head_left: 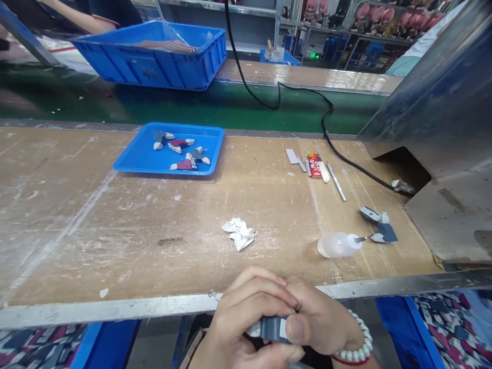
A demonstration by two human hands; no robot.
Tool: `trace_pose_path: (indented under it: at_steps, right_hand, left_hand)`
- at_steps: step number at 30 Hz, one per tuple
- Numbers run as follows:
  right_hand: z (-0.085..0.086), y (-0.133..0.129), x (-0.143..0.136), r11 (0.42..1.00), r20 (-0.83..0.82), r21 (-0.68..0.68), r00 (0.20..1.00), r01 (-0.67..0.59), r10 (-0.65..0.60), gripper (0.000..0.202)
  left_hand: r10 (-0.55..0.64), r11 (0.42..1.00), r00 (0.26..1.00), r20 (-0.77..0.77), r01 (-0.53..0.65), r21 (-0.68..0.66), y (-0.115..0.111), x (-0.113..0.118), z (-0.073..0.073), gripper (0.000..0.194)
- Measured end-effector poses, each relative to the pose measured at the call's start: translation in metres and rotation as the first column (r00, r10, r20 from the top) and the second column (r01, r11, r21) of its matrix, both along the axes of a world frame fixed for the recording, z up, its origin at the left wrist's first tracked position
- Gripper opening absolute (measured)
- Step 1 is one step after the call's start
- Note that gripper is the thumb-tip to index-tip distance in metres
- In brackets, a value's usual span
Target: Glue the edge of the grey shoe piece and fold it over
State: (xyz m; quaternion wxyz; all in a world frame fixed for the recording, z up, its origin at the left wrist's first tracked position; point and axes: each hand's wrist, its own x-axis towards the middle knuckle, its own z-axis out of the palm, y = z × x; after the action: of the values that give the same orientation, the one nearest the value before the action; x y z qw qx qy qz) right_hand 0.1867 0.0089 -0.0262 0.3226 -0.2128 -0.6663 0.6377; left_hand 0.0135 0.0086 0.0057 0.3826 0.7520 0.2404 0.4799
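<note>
Just off the front edge of the bench, my left hand (246,310) and my right hand (313,315) are closed together around a small dark grey and white piece (273,328). My right thumb presses on its white end, and the left fingers curl over the top. Much of the piece is hidden by the fingers. Beyond my hands lies a crumpled white tissue (240,233). To the right, a translucent squeeze bottle (338,245) with a thin metal tip rests on its side, beside similar grey and white pieces (385,230).
A blue tray (132,161) holds several small grey, white and red pieces. A metal pen-like tool (336,183) lies near a red packet (314,166). Behind stand a large blue crate (154,69) and a black cable (357,166). A metal housing (442,118) borders the right.
</note>
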Motion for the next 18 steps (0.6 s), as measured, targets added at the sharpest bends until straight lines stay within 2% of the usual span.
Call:
trace_pose_path:
  at_steps: [3,5,9,12,18]
  right_hand:
    - [0.001,-0.001,0.001,1.000,0.071,-0.012,0.997,-0.003,0.004,0.060]
    - [0.002,-0.001,0.001,1.000,0.061,-0.005,0.998,-0.005,0.006,0.060]
    - [0.007,0.001,-0.001,0.999,0.025,0.048,1.000,-0.009,0.007,0.057]
    - [0.005,0.002,-0.002,0.995,0.062,0.084,0.997,-0.057,0.052,0.066]
    - [-0.001,0.001,-0.001,0.996,0.094,0.066,0.994,-0.062,0.056,0.070]
  left_hand:
    - [0.025,1.000,0.999,0.037,-0.025,0.007,0.000,0.001,-0.004,0.026]
    - [0.020,1.000,0.998,0.054,-0.020,0.004,0.001,0.001,-0.006,0.027]
    - [-0.043,0.999,0.995,0.090,0.039,0.036,0.004,0.000,-0.010,0.028]
    - [-0.099,0.993,0.989,0.106,0.092,0.069,0.004,-0.003,-0.015,0.029]
    - [-0.112,0.993,0.989,0.099,0.108,0.051,0.003,-0.006,-0.019,0.029]
